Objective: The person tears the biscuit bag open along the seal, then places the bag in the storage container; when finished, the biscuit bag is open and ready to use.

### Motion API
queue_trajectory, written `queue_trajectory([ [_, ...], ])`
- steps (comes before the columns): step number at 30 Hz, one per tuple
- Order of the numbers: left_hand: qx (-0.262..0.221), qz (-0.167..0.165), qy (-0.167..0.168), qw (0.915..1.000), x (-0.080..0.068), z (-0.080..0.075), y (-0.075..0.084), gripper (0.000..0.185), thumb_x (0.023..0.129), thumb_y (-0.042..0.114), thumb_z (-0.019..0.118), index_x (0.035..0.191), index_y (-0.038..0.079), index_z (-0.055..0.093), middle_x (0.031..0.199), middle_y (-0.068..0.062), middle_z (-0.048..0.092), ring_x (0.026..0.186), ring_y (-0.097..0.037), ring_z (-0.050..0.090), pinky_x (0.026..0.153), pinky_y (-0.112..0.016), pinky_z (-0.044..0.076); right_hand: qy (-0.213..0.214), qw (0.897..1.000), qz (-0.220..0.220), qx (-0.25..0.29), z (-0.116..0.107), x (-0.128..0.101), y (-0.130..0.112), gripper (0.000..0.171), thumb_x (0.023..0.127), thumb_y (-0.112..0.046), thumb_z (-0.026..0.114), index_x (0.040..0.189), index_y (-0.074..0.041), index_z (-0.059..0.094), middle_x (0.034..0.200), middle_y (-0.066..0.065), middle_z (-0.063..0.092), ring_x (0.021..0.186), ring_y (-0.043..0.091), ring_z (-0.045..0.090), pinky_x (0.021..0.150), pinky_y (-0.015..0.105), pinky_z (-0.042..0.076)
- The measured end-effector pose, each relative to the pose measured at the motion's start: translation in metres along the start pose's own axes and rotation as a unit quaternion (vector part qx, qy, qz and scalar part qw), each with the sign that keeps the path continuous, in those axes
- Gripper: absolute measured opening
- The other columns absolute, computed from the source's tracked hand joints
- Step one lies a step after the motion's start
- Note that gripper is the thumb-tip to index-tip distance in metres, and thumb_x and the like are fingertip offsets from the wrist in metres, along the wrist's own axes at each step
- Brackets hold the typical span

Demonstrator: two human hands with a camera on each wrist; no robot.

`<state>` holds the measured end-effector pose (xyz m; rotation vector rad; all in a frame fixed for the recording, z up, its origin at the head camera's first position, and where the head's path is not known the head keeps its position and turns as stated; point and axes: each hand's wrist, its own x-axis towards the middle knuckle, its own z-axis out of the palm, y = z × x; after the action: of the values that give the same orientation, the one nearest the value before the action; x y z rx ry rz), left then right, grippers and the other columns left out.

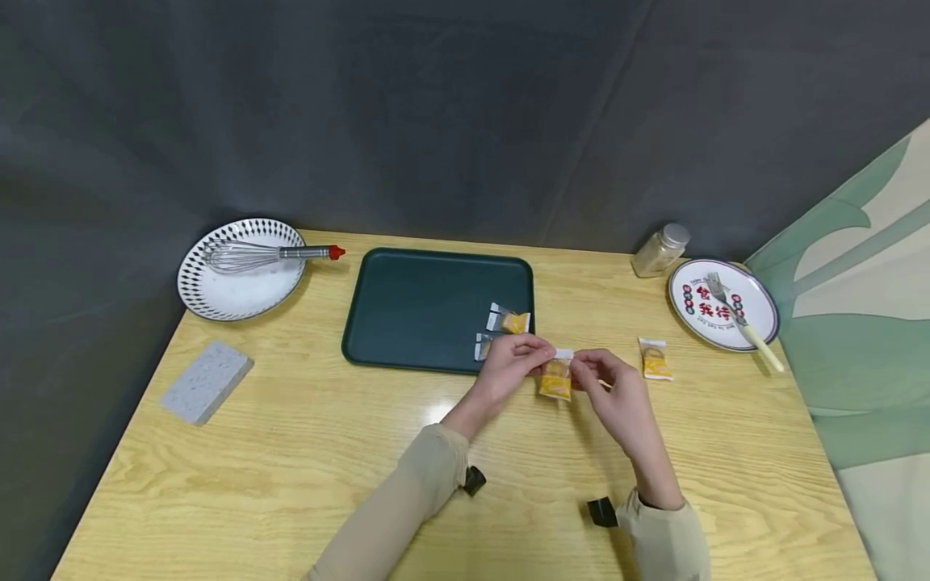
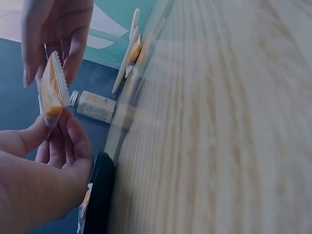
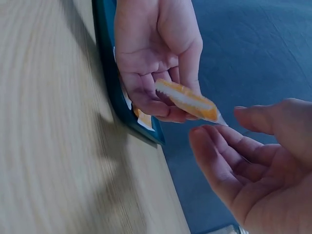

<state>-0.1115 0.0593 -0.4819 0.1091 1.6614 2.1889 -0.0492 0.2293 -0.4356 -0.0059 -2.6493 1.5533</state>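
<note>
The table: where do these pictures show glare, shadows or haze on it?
Head view: a bright glare patch on the table, below the tray and near the left hand; right wrist view: dark, soft-edged shadows beside the tray; left wrist view: the table's edge looks hazy near the jar.

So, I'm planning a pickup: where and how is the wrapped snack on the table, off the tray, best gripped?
Probably by pinching the wrapped snack at its long left and right edges, mid-length, from above on the near side: it lies flat, ends near and far, with the plate beyond, to the right.
</note>
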Motion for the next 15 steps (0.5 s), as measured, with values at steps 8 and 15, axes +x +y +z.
queue_trajectory([
  [8,0.025,0.016,-0.010,0.9995,-0.001,-0.009,0.004,0.018,0.103,-0.003,0.068,0.113,-0.018,0.070,0.104,-0.021,0.076,0.077,-0.007,0.065,0.075,-0.024,0.056,-0.007,0.998,0.021,0.055,0.008,0.015,0.000,0.014,0.106,-0.003,0.068,0.110,0.010,0.071,0.095,0.022,0.073,0.078,0.008,0.070,0.072,0.031,0.064],
  [15,0.045,0.012,-0.007,0.9989,-0.001,-0.017,0.008,0.022,0.104,0.003,0.070,0.118,-0.014,0.072,0.110,-0.020,0.076,0.087,-0.008,0.069,0.080,-0.027,0.060,-0.009,0.996,0.026,0.086,0.014,0.020,-0.002,0.014,0.105,-0.001,0.068,0.110,0.012,0.070,0.097,0.026,0.073,0.076,0.008,0.070,0.072,0.030,0.064],
])
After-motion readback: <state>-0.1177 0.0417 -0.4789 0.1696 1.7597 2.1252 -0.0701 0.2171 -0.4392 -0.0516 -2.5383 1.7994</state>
